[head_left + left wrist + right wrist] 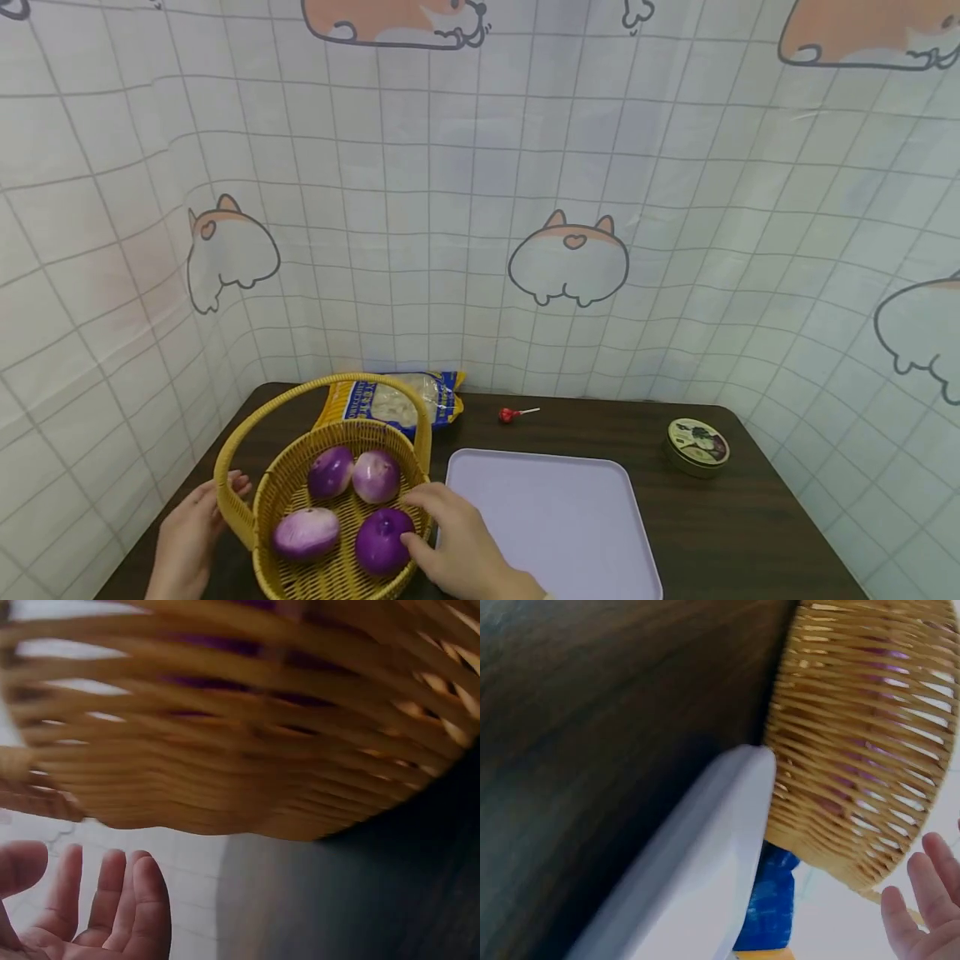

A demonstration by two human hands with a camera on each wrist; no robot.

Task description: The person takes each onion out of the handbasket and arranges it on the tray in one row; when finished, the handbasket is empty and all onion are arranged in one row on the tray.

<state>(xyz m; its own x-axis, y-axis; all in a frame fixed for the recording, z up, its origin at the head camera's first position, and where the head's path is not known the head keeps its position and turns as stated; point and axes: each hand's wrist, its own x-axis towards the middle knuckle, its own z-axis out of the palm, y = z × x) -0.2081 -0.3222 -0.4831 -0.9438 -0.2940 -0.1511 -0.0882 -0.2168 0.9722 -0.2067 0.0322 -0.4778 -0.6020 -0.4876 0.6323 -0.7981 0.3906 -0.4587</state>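
Note:
A yellow wicker basket [273,492] with a tall arched handle stands at the front left of the table, several purple onions in it. My right hand [461,537] reaches over the basket's right rim. Its thumb and fingers are spread apart beside the nearest onion [384,542], the thumb right at its edge. Outside the basket's left side is my left hand [191,533], fingers partly behind the handle's foot. In the left wrist view, the left fingers [146,911] are extended below the woven wall, holding nothing.
A pale lilac tray [555,517] lies right of the basket, its edge close to the wicker. Behind stand a blue-and-yellow pasta bag [442,404] and a red lollipop [510,414]. A round green tin [697,447] sits at the right. A patterned curtain [465,167] surrounds the table.

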